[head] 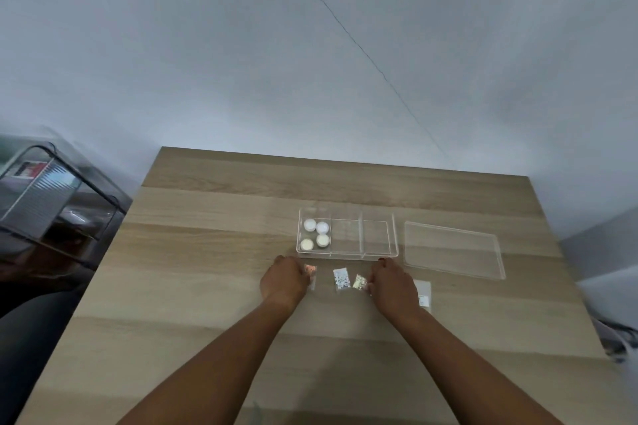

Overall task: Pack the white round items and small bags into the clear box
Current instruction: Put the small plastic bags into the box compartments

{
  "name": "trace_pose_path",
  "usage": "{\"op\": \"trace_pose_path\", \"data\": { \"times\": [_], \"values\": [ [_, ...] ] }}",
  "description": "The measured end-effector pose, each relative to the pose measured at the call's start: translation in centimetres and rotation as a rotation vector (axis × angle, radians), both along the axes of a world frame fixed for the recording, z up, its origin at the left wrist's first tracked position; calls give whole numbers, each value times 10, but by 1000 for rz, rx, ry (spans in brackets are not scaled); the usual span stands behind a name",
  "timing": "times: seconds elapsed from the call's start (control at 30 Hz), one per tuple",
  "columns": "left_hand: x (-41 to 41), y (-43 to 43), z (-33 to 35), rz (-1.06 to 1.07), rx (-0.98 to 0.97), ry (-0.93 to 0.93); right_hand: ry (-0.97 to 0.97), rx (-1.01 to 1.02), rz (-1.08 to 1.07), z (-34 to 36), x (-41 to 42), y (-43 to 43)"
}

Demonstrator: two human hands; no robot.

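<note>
The clear box (379, 254) stands on the wooden table with three compartments. Several white round items (316, 235) lie in its left compartment; the other two hold nothing I can see. In front of the box lie small bags: a pinkish one (311, 270), a white-speckled one (340, 279) and a glittery one (360, 282). My left hand (284, 281) rests on the table, fingers touching the pinkish bag. My right hand (393, 285) lies with fingers at the glittery bag. Whether either hand grips its bag is unclear. Another pale bag (424, 293) sits right of my right hand.
The box's clear lid (452, 248) lies flat to the right of the box. A dark wire rack (51, 203) with items stands off the table's left edge. A grey wall rises behind the table (207, 286).
</note>
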State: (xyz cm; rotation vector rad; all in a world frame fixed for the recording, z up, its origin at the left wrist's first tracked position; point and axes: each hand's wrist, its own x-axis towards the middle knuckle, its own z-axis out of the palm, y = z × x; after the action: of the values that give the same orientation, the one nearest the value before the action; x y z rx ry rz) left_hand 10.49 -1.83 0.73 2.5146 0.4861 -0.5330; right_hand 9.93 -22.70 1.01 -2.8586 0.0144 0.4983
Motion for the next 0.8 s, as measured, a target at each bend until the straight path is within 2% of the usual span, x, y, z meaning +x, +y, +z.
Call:
{"op": "trace_pose_path", "data": {
  "times": [0.37,0.5,0.63,0.7,0.8],
  "values": [
    [-2,18,3,105,-156,58,183,231,-272,5,5,0],
    [-1,20,2,117,-189,69,134,444,-433,15,10,8],
    [0,21,5,115,-209,80,169,645,-543,18,12,25],
    [0,20,7,114,-215,79,179,647,-544,17,13,35],
    [0,21,8,118,-215,75,170,523,-471,14,12,45]
  ]
}}
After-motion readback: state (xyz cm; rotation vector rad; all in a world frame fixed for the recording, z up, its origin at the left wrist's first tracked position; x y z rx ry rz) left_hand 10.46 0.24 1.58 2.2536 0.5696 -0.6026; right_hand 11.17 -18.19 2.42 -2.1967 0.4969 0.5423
